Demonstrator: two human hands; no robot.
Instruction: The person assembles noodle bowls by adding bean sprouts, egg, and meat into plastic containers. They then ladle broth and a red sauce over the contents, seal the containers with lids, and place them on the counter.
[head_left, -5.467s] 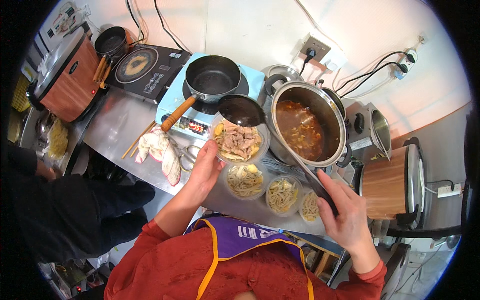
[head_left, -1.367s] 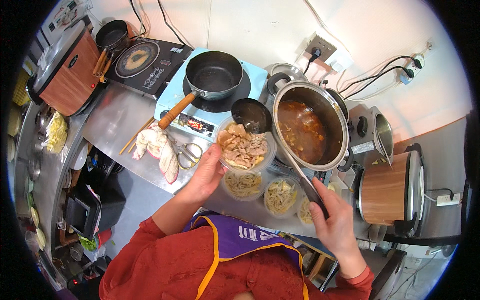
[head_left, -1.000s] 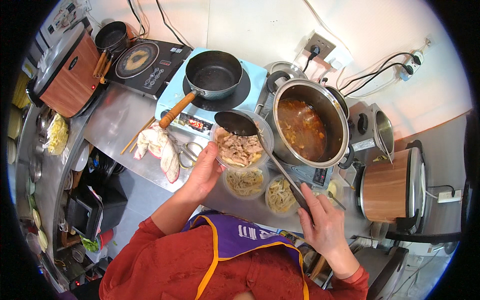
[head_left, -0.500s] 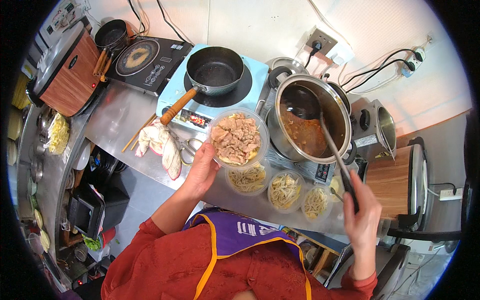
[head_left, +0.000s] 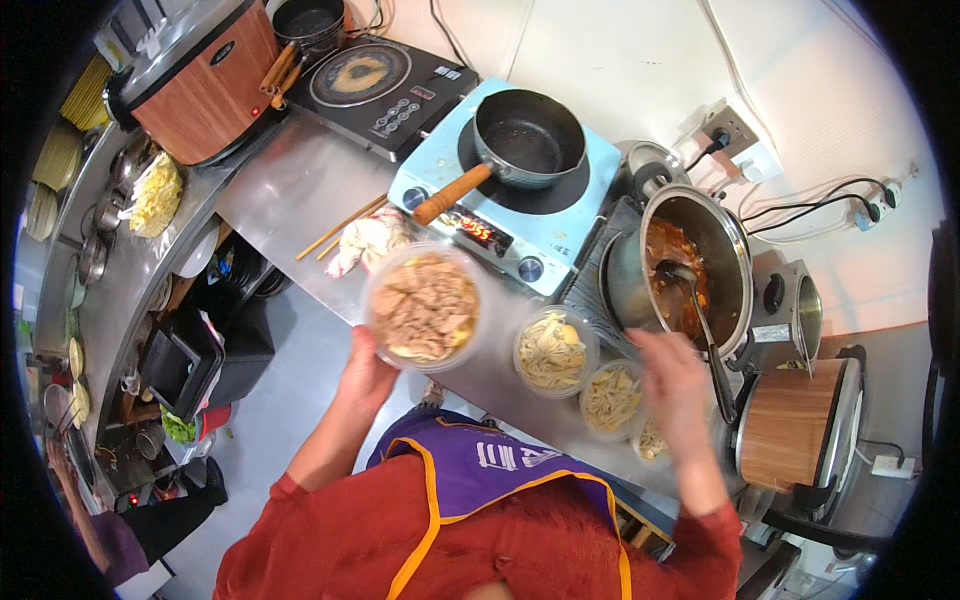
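Observation:
My left hand [head_left: 367,372] grips the side of a clear round plastic bowl [head_left: 474,322], held above the counter's front edge. Pale pieces of cooked meat [head_left: 424,300] fill it, with something yellowish beneath. My right hand [head_left: 668,375], blurred by motion, hovers by the front of the large steel pot [head_left: 738,215]; its fingers cannot be made out. Inside the pot is reddish-brown broth. A ladle [head_left: 707,335] rests there, its dark handle leaning over the rim, apart from my right hand. Below are several clear bowls of pale noodle-like strands [head_left: 551,351], one partly behind my right arm.
A black pan [head_left: 528,140] with a wooden handle sits on a light-blue induction cooker [head_left: 420,170]. Beside it lie a cloth [head_left: 372,238] and chopsticks [head_left: 325,240]. Wood-patterned cookers [head_left: 205,85] stand at both ends. At lower left, another person's arm [head_left: 75,500] and leg show.
My right hand has let go of the ladle, which now leans in the pot, and has moved left. My left hand has carried the meat bowl left, away from the pot. The view has shifted.

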